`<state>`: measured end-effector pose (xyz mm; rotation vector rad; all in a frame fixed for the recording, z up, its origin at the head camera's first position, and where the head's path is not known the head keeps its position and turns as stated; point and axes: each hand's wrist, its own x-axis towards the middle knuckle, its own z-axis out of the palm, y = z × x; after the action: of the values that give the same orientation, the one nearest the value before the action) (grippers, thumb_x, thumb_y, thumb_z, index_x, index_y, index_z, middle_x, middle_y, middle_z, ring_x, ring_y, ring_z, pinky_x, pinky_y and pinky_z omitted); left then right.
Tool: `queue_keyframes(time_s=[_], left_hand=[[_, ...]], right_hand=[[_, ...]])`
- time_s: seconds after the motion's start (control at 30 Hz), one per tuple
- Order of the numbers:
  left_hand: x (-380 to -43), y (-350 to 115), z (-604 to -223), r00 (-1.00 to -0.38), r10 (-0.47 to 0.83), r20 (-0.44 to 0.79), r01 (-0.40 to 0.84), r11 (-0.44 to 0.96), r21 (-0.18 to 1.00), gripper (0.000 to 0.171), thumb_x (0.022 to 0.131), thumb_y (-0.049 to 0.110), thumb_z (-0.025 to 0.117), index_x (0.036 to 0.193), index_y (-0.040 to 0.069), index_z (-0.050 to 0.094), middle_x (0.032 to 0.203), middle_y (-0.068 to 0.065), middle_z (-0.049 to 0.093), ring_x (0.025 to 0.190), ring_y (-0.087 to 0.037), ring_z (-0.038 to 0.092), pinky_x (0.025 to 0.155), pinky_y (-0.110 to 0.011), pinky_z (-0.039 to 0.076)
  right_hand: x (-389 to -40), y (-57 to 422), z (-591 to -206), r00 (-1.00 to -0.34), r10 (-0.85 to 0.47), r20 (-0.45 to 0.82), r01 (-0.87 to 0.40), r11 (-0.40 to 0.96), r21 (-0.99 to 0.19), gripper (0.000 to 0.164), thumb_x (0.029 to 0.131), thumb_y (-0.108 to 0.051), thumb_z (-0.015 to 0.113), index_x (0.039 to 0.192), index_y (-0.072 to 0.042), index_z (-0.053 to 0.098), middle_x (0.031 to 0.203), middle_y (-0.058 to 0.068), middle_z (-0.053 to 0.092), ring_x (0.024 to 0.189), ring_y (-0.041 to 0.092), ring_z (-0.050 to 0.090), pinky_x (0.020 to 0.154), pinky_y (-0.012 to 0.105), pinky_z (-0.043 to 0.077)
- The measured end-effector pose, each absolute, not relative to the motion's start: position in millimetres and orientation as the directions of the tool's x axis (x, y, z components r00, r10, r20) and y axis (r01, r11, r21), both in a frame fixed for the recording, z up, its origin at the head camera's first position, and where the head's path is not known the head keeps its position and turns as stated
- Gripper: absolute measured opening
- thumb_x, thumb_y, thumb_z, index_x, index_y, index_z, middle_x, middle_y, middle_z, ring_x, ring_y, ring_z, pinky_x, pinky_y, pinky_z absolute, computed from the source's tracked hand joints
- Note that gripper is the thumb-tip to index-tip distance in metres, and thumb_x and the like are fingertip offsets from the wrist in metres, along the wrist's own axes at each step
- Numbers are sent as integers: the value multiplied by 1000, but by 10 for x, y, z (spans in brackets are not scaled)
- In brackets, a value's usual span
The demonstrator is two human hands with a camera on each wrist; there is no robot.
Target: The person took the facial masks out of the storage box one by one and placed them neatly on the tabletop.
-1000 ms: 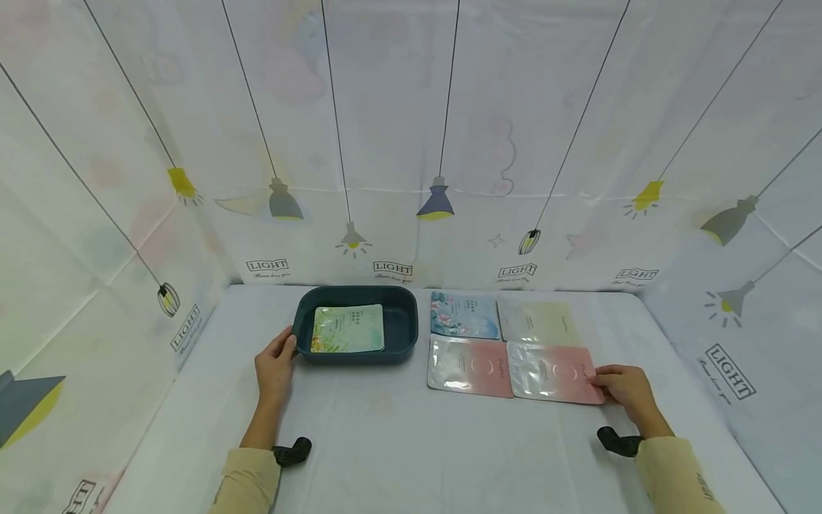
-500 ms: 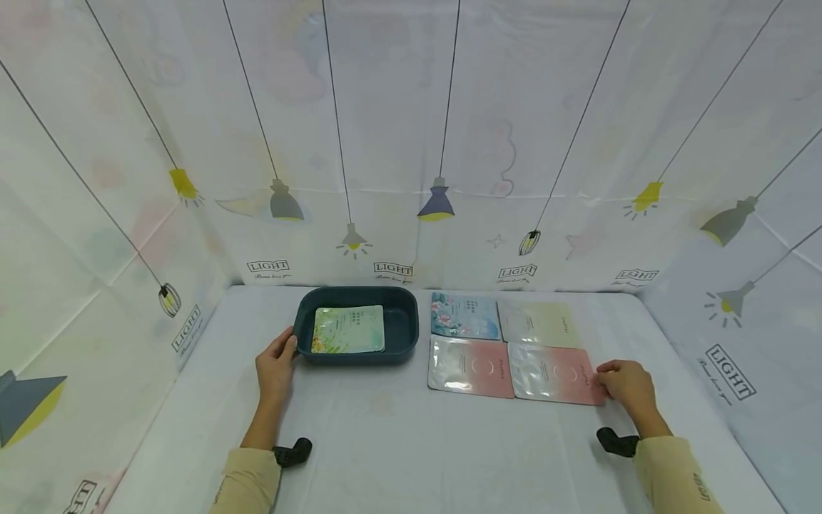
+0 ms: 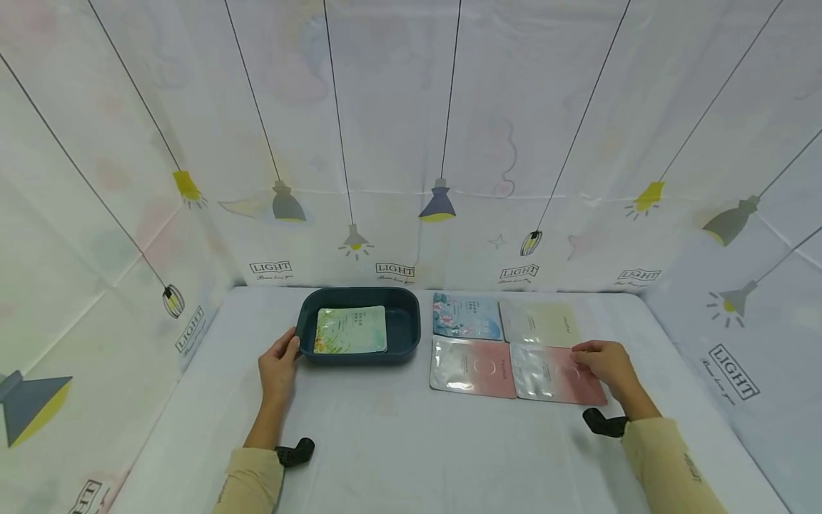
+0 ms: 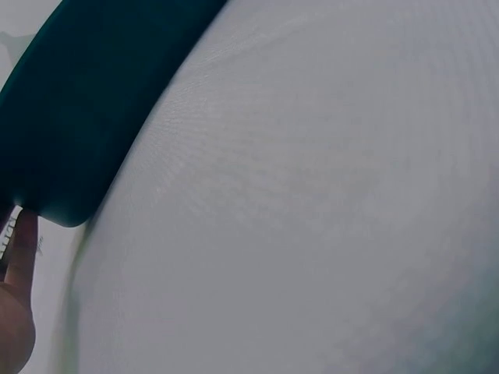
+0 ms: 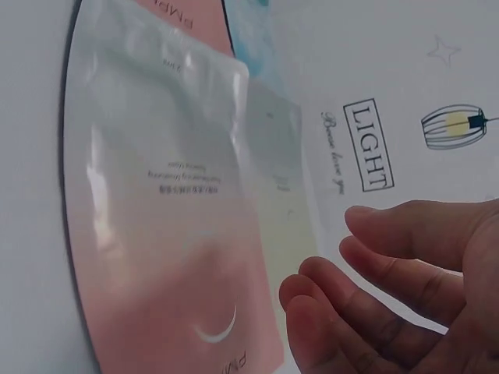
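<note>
My left hand point(image 3: 277, 370) touches the left end of a dark teal tray point(image 3: 403, 335). In the left wrist view a straight finger point(image 4: 25, 241) meets the tray's outer wall point(image 4: 86, 101). Inside the tray lies a green floral foil packet point(image 3: 350, 330). My right hand point(image 3: 610, 368) is over the right end of a pink-and-silver foil packet point(image 3: 546, 375), holding nothing. In the right wrist view its fingers point(image 5: 312, 312) are loosely bent, apart from the packet point(image 5: 164, 226). Another pink-and-silver packet point(image 3: 472, 366) lies to its left.
Behind the pink packets lie a blue floral packet point(image 3: 467, 316) and a pale yellow packet point(image 3: 538, 323). All rest flat on a white-covered table point(image 3: 437, 457). A lamp-printed curtain point(image 3: 385, 143) hangs behind and along both sides.
My right hand has moved from the right edge of the right pink packet, leftward and farther back over it. The packets lie where they were. My left hand stays at the tray.
</note>
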<state>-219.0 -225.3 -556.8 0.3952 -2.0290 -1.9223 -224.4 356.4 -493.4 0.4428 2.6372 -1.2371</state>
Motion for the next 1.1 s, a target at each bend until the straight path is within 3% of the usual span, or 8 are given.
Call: queue_keyframes(time_s=[0.17, 0.3, 0.4, 0.63, 0.9, 1.1], left_hand=[[-2145, -2241, -5480, -916, -401, 3, -7, 23, 1000, 39, 101, 18, 54, 137, 1, 54, 140, -17, 56, 123, -34, 57, 80, -7, 53], [-2080, -2209, -5341, -920, -392, 7, -9, 39, 999, 39, 101, 13, 52, 136, -2, 53, 139, -20, 55, 124, -39, 55, 81, -9, 54], [-2043, -2193, -5269, -921, -388, 23, 1, 58, 998, 39, 101, 12, 52, 136, -4, 52, 139, -21, 55, 123, -40, 55, 84, -12, 54], [-2070, -2233, -5301, -919, -393, 36, 19, 48, 999, 39, 101, 13, 53, 136, -4, 53, 138, -21, 56, 124, -38, 56, 85, -13, 54], [-2202, -2289, -5552, -903, -426, 60, 34, 69, 997, 39, 100, 19, 55, 135, 1, 56, 136, -16, 59, 119, -31, 60, 79, -5, 52], [-2207, -2266, -5577, -906, -419, 60, 33, 72, 997, 41, 100, 23, 56, 135, 1, 56, 136, -16, 59, 116, -30, 61, 79, -7, 53]], right_hand=[[-2334, 3426, -4860, -941, 137, -310, 330, 584, -742, 46, 98, -28, 56, 127, 7, 56, 120, 25, 62, 101, 34, 63, 83, 38, 58], [-2393, 3286, -4798, -936, 119, -330, 343, 512, -787, 52, 100, -33, 53, 136, 5, 49, 135, 27, 52, 117, 40, 56, 100, 47, 52], [-2454, 3154, -4749, -934, 111, -341, 350, 482, -803, 54, 101, -35, 51, 139, 2, 46, 139, 26, 48, 122, 39, 52, 103, 46, 50], [-2593, 2814, -4716, -960, 30, -277, 257, 474, -842, 53, 101, -36, 52, 138, 2, 48, 138, 26, 51, 121, 41, 54, 94, 36, 56], [-2733, 2386, -4595, -977, -49, -206, 159, 473, -867, 46, 99, -28, 56, 133, 3, 53, 131, 24, 57, 113, 39, 59, 87, 35, 59], [-2835, 2101, -4470, -975, -120, -187, 109, 473, -874, 41, 99, -24, 55, 130, 3, 55, 129, 25, 58, 97, 25, 63, 83, 32, 59]])
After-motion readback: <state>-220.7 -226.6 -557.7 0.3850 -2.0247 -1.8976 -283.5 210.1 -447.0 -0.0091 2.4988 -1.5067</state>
